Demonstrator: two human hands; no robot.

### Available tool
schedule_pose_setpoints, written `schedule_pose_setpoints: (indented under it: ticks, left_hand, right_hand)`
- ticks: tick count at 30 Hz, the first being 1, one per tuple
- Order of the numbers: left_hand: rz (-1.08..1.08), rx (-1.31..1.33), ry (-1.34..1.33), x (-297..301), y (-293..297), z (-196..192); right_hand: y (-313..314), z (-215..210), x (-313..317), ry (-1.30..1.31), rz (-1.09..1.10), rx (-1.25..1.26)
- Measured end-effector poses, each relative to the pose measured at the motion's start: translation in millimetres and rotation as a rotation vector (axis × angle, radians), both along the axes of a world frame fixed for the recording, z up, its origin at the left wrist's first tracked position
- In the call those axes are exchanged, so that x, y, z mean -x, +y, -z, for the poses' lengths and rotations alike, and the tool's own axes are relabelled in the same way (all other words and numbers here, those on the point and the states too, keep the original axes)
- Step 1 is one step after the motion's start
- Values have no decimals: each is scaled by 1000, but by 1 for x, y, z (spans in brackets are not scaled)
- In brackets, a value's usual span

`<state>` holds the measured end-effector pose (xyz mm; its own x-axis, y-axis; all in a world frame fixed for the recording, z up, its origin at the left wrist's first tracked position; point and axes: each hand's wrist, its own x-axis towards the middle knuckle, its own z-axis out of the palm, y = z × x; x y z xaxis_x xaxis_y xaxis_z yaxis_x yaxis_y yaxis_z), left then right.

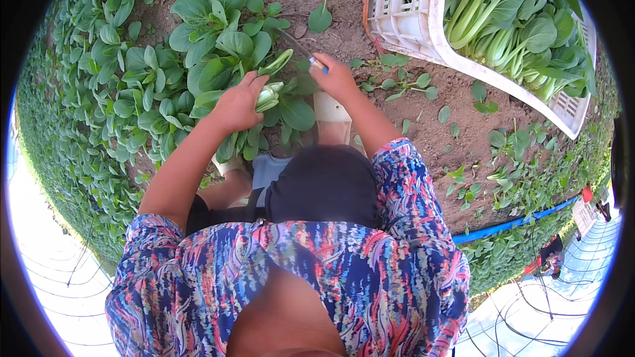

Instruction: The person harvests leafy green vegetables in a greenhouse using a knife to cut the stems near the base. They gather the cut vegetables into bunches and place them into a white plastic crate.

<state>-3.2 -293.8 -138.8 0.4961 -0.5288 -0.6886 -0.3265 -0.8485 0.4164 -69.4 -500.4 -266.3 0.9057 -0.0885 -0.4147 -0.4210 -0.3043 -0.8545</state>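
Left hand grips greens, upper centre of frame; right hand closed round knife, just right. Best keep knife edge clear of left hand, hold greens lightly, avoid bruising stems.

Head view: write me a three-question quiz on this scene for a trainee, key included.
1. What does the right hand hold? A: a bucket; B: a bladed tool; C: a glove.
2. True or false: the left hand grips a pale-stalked plant.
3. Name what the white crate holds.

Key: 1: B. 2: true. 3: leafy greens with pale stalks.
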Motion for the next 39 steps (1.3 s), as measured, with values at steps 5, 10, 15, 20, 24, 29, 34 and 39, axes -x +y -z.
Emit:
schedule_pose_setpoints:
  ticks: [5, 10, 15, 20, 24, 29, 34, 39]
  left_hand:
    - [-29, 184, 86, 17, -18, -51]
    - [-376, 414, 352, 28, 25, -66]
    - [-1013, 559, 883, 14, 46, -72]
    - [-1034, 766, 757, 38, -9, -36]
    - [-1054, 730, 972, 55, -21, 1]
    - [-747, 461, 826, 26, -13, -5]
    - [-149, 147, 463, 23, -12, -8]
    - [-10, -58, 367, 51, -61, 8]
  right_hand:
    - [-15, -76, -26, 210, 281, -735]
    - [-27, -99, -13, 0, 210, -178]
    - [-13, -92, 24, -41, -24, -235]
    - [-6, -118, 24, 303, 172, -822]
    - [-13, -120, 34, 359, 198, -804]
    - [-38, -83, 49, 346, 266, -403]
    - [-65, -34, 69, 269, 64, 119]
    - [-54, -37, 73, 144, -157, 246]
